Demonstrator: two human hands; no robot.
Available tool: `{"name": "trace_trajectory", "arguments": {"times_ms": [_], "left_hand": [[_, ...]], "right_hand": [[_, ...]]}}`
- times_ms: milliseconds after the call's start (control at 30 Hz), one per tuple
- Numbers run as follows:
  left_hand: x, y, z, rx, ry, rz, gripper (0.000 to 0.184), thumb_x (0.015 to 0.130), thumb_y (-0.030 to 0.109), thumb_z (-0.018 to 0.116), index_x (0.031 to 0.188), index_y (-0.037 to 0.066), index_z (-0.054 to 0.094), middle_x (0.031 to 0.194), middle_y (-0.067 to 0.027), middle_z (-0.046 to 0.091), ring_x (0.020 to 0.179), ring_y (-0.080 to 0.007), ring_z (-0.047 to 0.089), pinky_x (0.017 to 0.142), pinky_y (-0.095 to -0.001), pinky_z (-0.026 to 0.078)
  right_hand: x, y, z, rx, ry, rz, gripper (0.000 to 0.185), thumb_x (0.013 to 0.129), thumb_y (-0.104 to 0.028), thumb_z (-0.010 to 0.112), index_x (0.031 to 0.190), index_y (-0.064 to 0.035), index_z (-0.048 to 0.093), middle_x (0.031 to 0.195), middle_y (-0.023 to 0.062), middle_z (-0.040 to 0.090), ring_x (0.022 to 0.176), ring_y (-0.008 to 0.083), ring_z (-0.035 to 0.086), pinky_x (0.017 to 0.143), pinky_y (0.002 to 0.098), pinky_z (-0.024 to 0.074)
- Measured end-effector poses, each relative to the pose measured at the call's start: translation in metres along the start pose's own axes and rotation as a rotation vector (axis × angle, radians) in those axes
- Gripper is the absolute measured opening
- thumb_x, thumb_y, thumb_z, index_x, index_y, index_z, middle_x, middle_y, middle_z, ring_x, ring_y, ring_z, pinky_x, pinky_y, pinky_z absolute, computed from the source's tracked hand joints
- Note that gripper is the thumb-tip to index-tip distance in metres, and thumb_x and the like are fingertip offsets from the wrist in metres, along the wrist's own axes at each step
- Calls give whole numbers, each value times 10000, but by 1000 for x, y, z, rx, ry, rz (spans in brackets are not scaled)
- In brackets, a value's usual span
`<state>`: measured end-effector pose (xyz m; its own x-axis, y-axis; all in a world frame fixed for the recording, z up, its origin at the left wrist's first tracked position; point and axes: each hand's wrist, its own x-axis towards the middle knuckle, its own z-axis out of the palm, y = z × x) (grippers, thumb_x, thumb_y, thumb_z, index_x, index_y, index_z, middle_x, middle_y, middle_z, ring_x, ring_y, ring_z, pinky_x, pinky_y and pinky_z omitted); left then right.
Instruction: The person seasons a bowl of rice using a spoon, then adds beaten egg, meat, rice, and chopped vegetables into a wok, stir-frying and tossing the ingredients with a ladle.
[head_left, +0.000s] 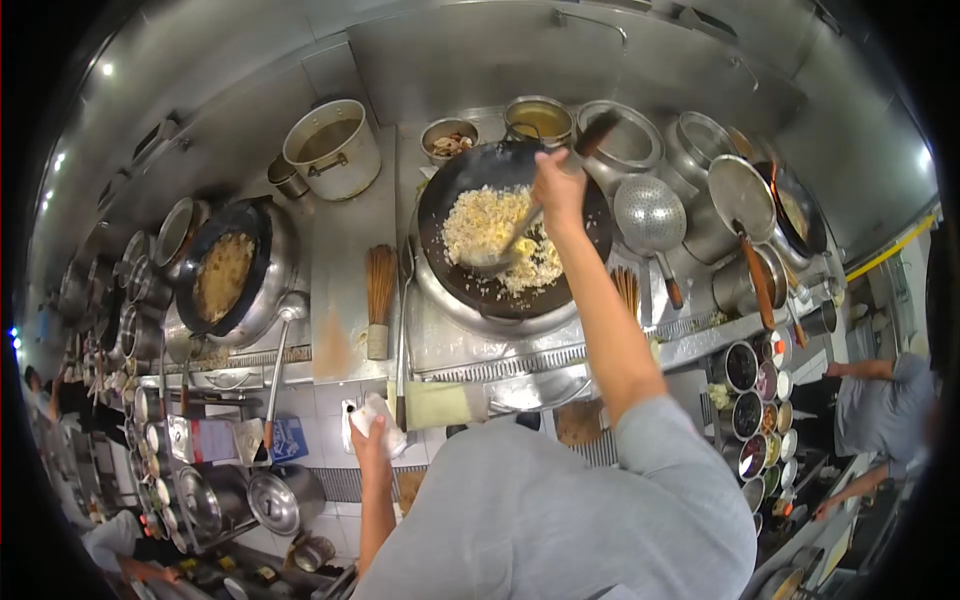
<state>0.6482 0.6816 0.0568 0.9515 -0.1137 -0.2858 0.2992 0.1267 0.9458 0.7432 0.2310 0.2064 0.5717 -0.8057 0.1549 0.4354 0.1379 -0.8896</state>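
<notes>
A large black wok (460, 180) sits on the burner and holds fried rice (485, 225) with yellow egg bits. My right hand (560, 188) is closed round the handle of a ladle (520, 230), over the wok's right side; the ladle's bowl is down in the rice. Low at the left, in front of the stove's edge, my left hand (370, 440) grips a crumpled white cloth (382, 424). A folded yellowish cloth (440, 404) lies on the stove's front edge, just right of that hand.
A bamboo brush (379, 300) lies left of the wok, a perforated strainer (650, 214) right. Behind are a bowl of mushrooms (450, 140) and a tall pot (333, 150). Another wok (225, 270) stands left. Ingredient containers (747, 413) and another person (885, 405) are at right.
</notes>
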Motion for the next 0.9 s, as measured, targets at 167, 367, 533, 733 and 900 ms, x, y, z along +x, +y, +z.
{"name": "trace_trajectory", "arguments": {"times_ms": [167, 367, 533, 733, 900], "left_hand": [[6, -8, -12, -55, 34, -4, 480, 854, 129, 640, 1281, 18, 451, 1137, -102, 567, 995, -194, 564, 858, -318, 471], [8, 3, -8, -16, 15, -26, 476, 857, 119, 619, 1284, -1, 445, 1145, -113, 568, 1010, -205, 569, 853, -329, 485], [22, -11, 15, -173, -6, -120, 451, 949, 264, 566, 1322, 44, 441, 1177, -101, 573, 1025, -211, 588, 835, -356, 514], [59, -25, 120, -348, -397, -617, 610, 970, 624, 277, 1307, 151, 465, 1119, -80, 604, 1002, -249, 599, 814, -491, 497], [102, -40, 217, -379, -399, -720, 549, 986, 587, 294, 1146, 106, 505, 985, -95, 614, 878, -263, 618, 769, -503, 495]], "right_hand": [[5, -24, 0, 76, -5, -175, 293, 907, -127, 628, 730, -150, 396, 523, -58, 331, 414, 75, 324, 416, 243, 312], [46, 4, 19, 167, -173, -182, 250, 897, -111, 635, 741, -92, 441, 513, -8, 427, 370, 96, 377, 353, 270, 324], [72, 24, 41, -86, -254, -149, 259, 893, -125, 636, 722, -85, 446, 507, -9, 448, 379, 89, 412, 363, 258, 327], [70, 39, 43, -236, -299, -114, 241, 876, -117, 647, 705, -50, 490, 536, 3, 481, 430, 106, 452, 425, 277, 362], [79, 70, 23, -309, -86, -446, 200, 892, -151, 649, 768, -76, 510, 575, -20, 484, 472, 53, 440, 438, 234, 356]]}}
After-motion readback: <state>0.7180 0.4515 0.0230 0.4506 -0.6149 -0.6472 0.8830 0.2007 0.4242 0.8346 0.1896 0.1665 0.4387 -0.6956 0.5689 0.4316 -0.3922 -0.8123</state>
